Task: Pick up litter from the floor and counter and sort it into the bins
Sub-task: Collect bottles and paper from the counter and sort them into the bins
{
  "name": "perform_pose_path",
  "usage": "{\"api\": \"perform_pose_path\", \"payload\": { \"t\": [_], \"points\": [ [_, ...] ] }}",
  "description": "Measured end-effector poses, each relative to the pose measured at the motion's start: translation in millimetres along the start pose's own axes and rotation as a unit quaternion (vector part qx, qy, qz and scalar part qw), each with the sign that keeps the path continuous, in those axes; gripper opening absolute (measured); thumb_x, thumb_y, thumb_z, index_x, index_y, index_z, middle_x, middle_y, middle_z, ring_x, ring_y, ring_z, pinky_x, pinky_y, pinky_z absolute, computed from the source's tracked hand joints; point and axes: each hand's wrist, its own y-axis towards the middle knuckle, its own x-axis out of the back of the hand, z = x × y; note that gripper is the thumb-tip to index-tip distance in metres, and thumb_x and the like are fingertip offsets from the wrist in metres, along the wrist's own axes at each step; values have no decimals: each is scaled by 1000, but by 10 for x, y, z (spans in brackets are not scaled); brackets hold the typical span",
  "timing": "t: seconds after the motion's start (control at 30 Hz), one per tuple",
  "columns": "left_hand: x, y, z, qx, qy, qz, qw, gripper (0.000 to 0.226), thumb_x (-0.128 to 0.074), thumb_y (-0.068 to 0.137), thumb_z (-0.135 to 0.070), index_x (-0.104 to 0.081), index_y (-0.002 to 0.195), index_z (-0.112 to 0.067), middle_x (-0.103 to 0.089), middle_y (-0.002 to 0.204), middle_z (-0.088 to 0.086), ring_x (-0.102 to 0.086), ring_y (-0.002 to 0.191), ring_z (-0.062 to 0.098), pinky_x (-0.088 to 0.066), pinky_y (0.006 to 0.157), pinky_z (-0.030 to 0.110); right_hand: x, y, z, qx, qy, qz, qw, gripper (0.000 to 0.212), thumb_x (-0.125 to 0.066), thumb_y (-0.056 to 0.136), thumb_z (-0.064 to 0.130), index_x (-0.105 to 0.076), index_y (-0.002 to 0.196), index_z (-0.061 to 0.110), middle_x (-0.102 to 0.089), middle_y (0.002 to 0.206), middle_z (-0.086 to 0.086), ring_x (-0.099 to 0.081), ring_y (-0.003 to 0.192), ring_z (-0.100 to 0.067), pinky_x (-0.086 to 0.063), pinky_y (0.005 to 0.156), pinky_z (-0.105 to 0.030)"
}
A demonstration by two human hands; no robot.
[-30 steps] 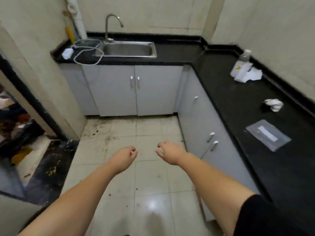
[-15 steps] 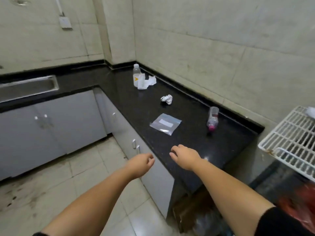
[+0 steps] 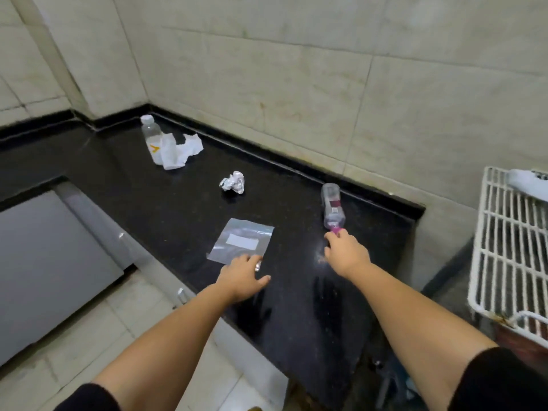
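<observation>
On the black counter (image 3: 178, 209) lie a clear zip bag (image 3: 241, 240) with a white label and a clear bottle (image 3: 332, 206) on its side, its pink cap toward me. My left hand (image 3: 241, 274) rests with spread fingers on the bag's near edge. My right hand (image 3: 345, 250) reaches to the bottle, fingertips at the pink cap; whether they grip it is unclear. Farther back sit a crumpled white wad (image 3: 233, 181), an upright clear bottle (image 3: 150, 134) and torn white paper (image 3: 181, 149) beside it.
A white wire rack (image 3: 510, 247) stands past the counter's right end. Grey cabinet doors (image 3: 44, 262) run below the counter on the left, above a tiled floor (image 3: 89, 336). Tiled walls close off the back.
The view has swung from the sink and floor to the right-hand counter. Both hands have moved forward from mid-air to the counter, the left onto the bag, the right to the bottle's cap.
</observation>
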Motion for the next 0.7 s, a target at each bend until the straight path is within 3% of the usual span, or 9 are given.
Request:
{"api": "perform_pose_path", "payload": {
  "t": [0.17, 0.23, 0.33, 0.4, 0.57, 0.7],
  "points": [
    [9, 732, 274, 30, 35, 73, 996, 87, -55, 82, -54, -6, 151, -32, 2, 162, 8, 3, 150, 29, -14, 117, 59, -90, 648, -26, -141, 47, 5, 989, 50, -48, 95, 35, -32, 139, 16, -38, 139, -17, -44, 124, -37, -45, 94, -45],
    [-20, 944, 375, 39, 41, 100, 993, 93, -57, 78, -53, -1, 150, -36, 12, 162, 7, 10, 149, 30, -11, 116, 62, -164, 845, -29, -168, 62, 3, 984, 56, -48, 95, 37, -27, 142, 17, -36, 140, -18, -44, 124, -39, -44, 93, -45],
    [7, 1161, 428, 26, 72, 79, 994, 92, -61, 72, -53, -11, 147, -37, -12, 157, 9, -11, 146, 31, -24, 112, 58, -273, 1048, -15, -193, 82, -12, 978, 53, -51, 94, 34, -29, 137, 14, -39, 134, -20, -48, 119, -41, -46, 89, -45],
    [64, 1289, 426, 13, 83, 60, 995, 79, -65, 72, -45, -24, 140, -34, -30, 142, 9, -27, 136, 31, -33, 105, 53, -339, 1102, -7, -205, 90, -19, 974, 50, -54, 94, 30, -30, 133, 10, -41, 132, -22, -52, 114, -42, -47, 86, -45],
    [87, 1375, 443, 21, 88, 59, 994, 63, -57, 88, -29, -26, 143, -31, -35, 133, 12, -35, 127, 35, -37, 101, 51, -463, 1068, -13, -182, 80, -14, 980, 48, -51, 95, 19, -28, 134, 2, -44, 127, -24, -57, 105, -40, -50, 83, -46],
    [97, 1241, 474, 8, -21, 14, 1000, 38, -44, 94, -11, -53, 130, -18, -48, 123, 14, -49, 116, 36, -44, 96, 44, -445, 1090, 0, -141, 89, -16, 986, 31, -44, 94, 12, -35, 122, 1, -44, 120, -22, -50, 84, -31, -47, 74, -41]
  ]
}}
